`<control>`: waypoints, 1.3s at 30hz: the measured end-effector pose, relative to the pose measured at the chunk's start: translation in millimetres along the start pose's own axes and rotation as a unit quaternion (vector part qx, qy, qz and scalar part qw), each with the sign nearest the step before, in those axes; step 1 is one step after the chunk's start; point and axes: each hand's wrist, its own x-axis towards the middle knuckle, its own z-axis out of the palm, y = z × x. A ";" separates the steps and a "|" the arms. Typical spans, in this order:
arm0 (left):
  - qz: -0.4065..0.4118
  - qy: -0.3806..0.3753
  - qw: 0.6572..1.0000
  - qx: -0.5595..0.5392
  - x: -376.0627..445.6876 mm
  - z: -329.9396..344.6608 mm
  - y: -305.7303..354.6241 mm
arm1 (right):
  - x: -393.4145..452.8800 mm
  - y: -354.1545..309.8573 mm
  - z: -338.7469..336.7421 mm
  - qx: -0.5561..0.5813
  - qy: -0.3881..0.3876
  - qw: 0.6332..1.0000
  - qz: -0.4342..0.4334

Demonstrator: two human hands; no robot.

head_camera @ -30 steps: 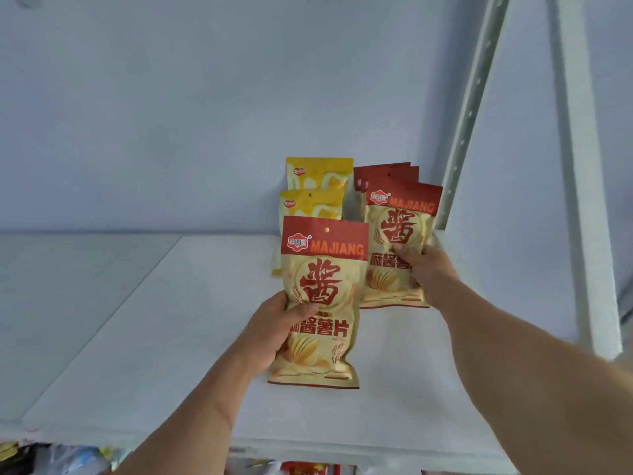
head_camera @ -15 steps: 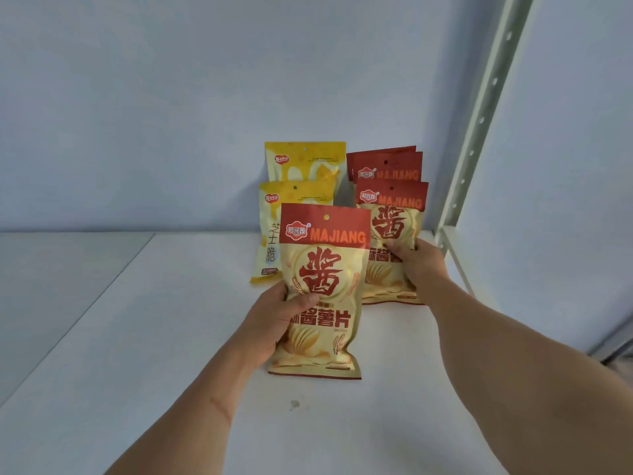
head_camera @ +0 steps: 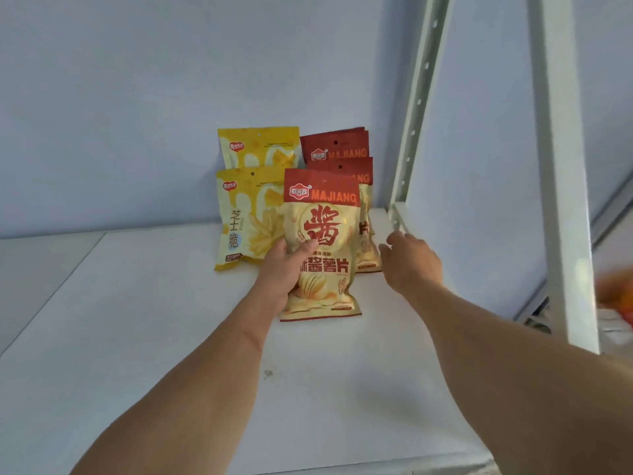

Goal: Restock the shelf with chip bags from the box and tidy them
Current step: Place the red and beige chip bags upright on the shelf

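L hand point(head_camera: 286, 265) grips red bag point(head_camera: 322, 248) upright on shelf point(head_camera: 137, 337), just in front of red row point(head_camera: 337, 154) at 12 o'clock. R hand point(head_camera: 409, 260) released, at 3 o'clock of bag. Risk: w/ no R support, row could topple fwd, or bag slumps once let go.

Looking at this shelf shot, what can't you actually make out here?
All from the head view:
- How many red-topped chip bags stand in the back row: the red-topped MAJIANG bag held by the left hand covers them.
- The blurred orange shape at the right edge: cut off and smeared.
- The lower part of the rear yellow chip bag: hidden by the front yellow bag.
- The box: out of frame.
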 end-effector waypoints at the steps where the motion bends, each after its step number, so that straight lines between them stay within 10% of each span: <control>1: 0.003 0.002 1.000 0.005 3.6 7.0 -1.0 | -14.3 4.4 -1.0 -0.048 -0.005 0.998 -0.027; 25: 0.100 0.142 0.955 0.241 15.9 38.0 -10.9 | -77.2 2.3 22.8 -0.153 -0.085 0.983 -0.061; 28: 0.147 0.140 0.878 0.433 -42.3 7.8 -2.9 | -100.7 -12.1 11.2 -0.159 -0.083 0.981 -0.068; 33: 0.220 0.084 0.637 0.734 -179.6 -60.5 -13.8 | -180.3 -61.4 1.9 -0.188 -0.059 0.952 -0.235; 39: 0.095 0.100 0.585 0.799 -364.2 -154.9 -61.0 | -322.6 -136.4 13.6 -0.160 -0.081 0.887 -0.426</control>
